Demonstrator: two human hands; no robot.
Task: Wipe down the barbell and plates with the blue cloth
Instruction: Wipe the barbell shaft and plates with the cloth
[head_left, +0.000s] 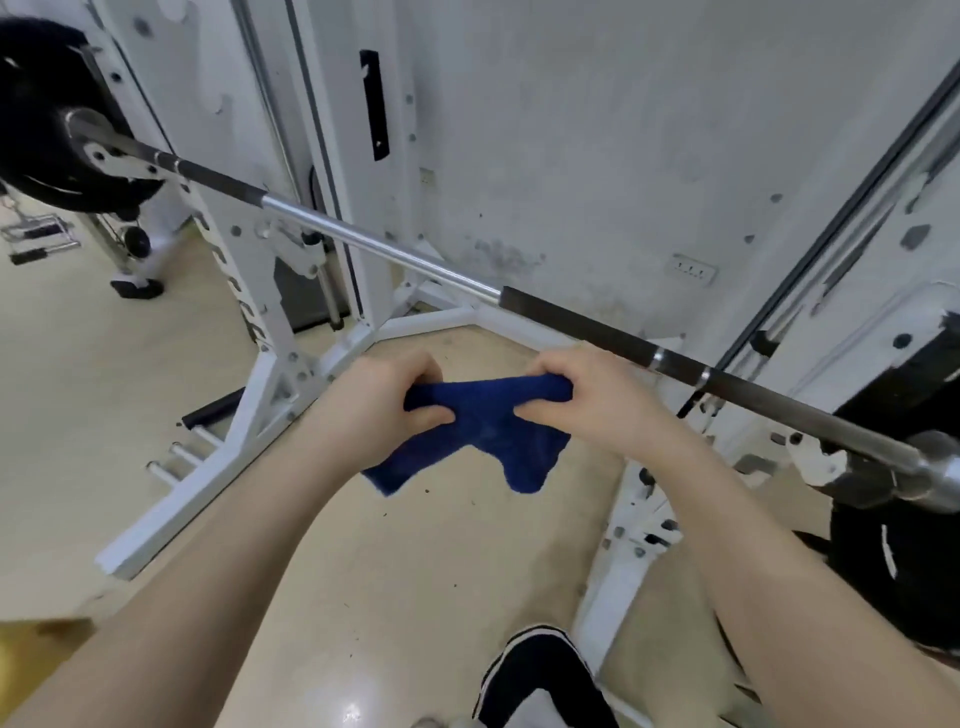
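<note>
your left hand (384, 400) and right hand (587, 400) both pinch the blue cloth (483, 431); it hangs short of the barbell (384, 247). wiping looks unstarted; the plates (36, 114) remain too.

— Where's your blue cloth (485, 431)?
— You hold it bunched along its top edge, two corners hanging loose, in front of the barbell (384, 249).
— And the bar?
— It slants across the rack, chrome in the middle, dark knurled sections either side, black plates (36, 119) at both ends.
</note>
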